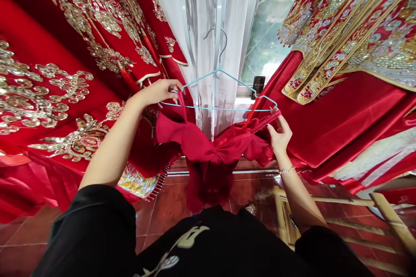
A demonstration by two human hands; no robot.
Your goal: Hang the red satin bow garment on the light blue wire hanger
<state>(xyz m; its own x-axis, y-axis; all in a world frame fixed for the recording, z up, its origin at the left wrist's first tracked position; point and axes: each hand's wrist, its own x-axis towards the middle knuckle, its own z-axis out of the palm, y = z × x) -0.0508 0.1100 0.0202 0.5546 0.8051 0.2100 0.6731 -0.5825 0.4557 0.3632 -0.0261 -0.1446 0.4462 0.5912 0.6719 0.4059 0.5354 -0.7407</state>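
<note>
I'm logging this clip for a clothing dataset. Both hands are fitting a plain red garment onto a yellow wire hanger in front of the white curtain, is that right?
Not quite. The head view shows the wire hanger is light blue, not yellow. The rest stands: the left hand and right hand are fitting the plain red garment onto it in front of the white curtain.

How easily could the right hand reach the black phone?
Probably easily: the black phone stands just above the right hand, with only the blue hanger between, though that hand is busy holding the red garment.
</note>
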